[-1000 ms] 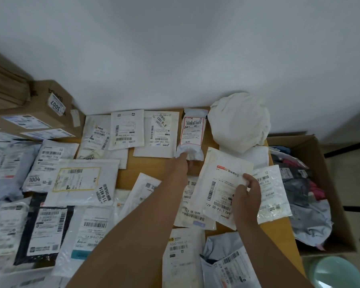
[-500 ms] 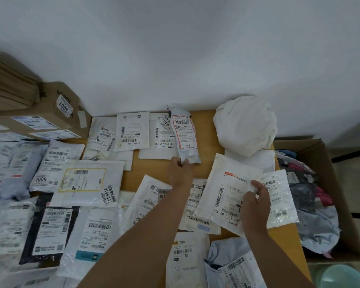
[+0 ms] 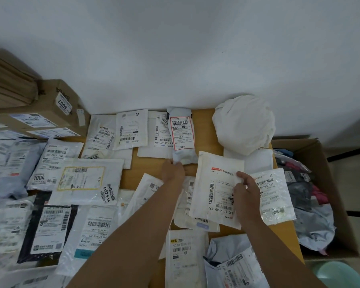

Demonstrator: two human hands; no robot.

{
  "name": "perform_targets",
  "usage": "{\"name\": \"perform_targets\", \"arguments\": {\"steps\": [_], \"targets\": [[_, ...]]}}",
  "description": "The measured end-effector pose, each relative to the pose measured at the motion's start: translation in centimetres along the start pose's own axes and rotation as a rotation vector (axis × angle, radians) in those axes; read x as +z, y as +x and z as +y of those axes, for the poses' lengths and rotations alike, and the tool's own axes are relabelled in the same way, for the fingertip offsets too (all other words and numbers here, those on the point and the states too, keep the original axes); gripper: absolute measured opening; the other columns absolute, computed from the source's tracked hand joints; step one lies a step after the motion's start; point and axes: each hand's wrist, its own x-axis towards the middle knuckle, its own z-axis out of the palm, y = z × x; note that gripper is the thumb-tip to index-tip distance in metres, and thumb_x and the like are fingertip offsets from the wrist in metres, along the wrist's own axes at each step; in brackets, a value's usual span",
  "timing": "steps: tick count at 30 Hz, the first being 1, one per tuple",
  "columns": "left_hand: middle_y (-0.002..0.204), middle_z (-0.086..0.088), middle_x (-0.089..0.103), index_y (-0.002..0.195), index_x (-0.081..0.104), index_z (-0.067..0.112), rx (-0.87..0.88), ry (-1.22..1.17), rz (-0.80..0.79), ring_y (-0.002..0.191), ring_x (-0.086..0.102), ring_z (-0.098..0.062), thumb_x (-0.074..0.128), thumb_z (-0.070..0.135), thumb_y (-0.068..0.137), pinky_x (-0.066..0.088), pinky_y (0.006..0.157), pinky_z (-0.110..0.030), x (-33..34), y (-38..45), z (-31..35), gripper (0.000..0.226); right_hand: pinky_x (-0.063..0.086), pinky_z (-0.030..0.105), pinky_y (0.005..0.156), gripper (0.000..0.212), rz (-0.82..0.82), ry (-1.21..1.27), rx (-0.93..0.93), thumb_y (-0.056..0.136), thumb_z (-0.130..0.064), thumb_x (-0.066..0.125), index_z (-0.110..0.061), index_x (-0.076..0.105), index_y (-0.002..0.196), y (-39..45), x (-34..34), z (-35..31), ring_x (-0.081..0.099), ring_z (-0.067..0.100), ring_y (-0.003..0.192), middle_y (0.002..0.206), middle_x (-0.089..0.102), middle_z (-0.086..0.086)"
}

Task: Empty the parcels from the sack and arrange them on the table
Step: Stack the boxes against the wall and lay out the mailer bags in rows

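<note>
My left hand [image 3: 173,170] is reaching forward over the table [image 3: 204,129], its fingertips touching the near end of the red-framed pouch [image 3: 182,136]; the fingers are hidden behind the back of the hand, so I cannot tell whether they are pinching the pouch or only resting against it. The pouch is lying lengthwise straight ahead of that hand, overlapping the right edge of a flat white mailer [image 3: 155,134] in the back row. My right hand [image 3: 245,196] is gripping a white envelope [image 3: 216,183], thumb on top near its middle and the other fingers curled beneath its right edge, tilting it above the parcels under it. Just right of that hand a clear bubble mailer [image 3: 275,196] is sticking out from under the envelope. Ahead of the right hand the white sack [image 3: 244,123] is sitting bunched at the far table edge. Further right, off the table, an open box [image 3: 318,196] is holding more bags. Left of my left hand, many labelled parcels are lying flat and overlapping, among them one with a yellow-bordered label [image 3: 85,179].
</note>
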Motion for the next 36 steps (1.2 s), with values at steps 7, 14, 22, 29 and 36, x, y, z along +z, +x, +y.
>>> {"name": "perform_targets", "arguments": {"steps": [7, 14, 22, 29, 36], "targets": [[0.121, -0.005, 0.059, 0.132, 0.046, 0.014, 0.057, -0.034, 0.025, 0.101, 0.064, -0.026, 0.062, 0.021, 0.090, 0.055, 0.079, -0.038, -0.8, -2.7, 1.4, 0.046, 0.039, 0.023, 0.045, 0.040, 0.001, 0.024, 0.009, 0.092, -0.001, 0.041, -0.023, 0.061, 0.118, -0.3, -0.7, 0.2, 0.047, 0.011, 0.056, 0.088, 0.062, 0.002], [0.129, -0.010, 0.045, 0.126, 0.052, 0.014, 0.309, 0.489, 0.189, 0.115, 0.048, -0.029, 0.057, 0.020, 0.091, 0.044, 0.091, -0.040, -12.3, -4.7, -3.0, 0.036, 0.053, 0.035, 0.073, 0.039, 0.031, -0.095, -0.081, 0.090, -0.007, 0.046, -0.017, 0.054, 0.127, 0.8, 2.1, -1.8, 0.060, 0.024, 0.096, 0.122, 0.055, 0.008], [0.139, -0.009, 0.040, 0.137, 0.044, 0.019, 0.250, 0.879, 0.087, 0.127, 0.036, -0.029, 0.060, 0.036, 0.092, 0.033, 0.105, -0.043, -16.4, -5.2, -7.8, 0.051, 0.041, 0.049, 0.097, 0.048, -0.300, -0.836, -0.873, 0.080, -0.030, 0.058, -0.008, 0.055, 0.123, -6.7, 8.4, 1.6, 0.050, 0.039, 0.116, 0.124, 0.056, 0.015], [0.135, -0.009, 0.039, 0.134, 0.048, 0.020, 0.364, 0.889, 0.051, 0.125, 0.036, -0.029, 0.053, 0.036, 0.096, 0.034, 0.103, -0.039, -15.7, -4.7, -8.5, 0.042, 0.009, 0.051, 0.118, 0.130, -0.596, -1.487, -0.741, 0.068, -0.077, 0.065, -0.018, -0.012, 0.154, -6.0, 14.5, 1.2, 0.006, 0.037, 0.148, 0.159, 0.009, 0.020], [0.120, -0.006, 0.059, 0.126, 0.058, 0.015, 0.441, 0.439, 0.079, 0.114, 0.051, -0.024, 0.050, 0.028, 0.097, 0.044, 0.099, -0.042, -18.3, -4.3, -9.0, 0.033, 0.042, 0.038, 0.094, 0.044, -0.639, -0.892, -0.517, 0.088, -0.013, 0.054, -0.011, 0.049, 0.132, -4.3, 15.2, -1.1, 0.053, 0.032, 0.115, 0.122, 0.056, 0.013]]}}
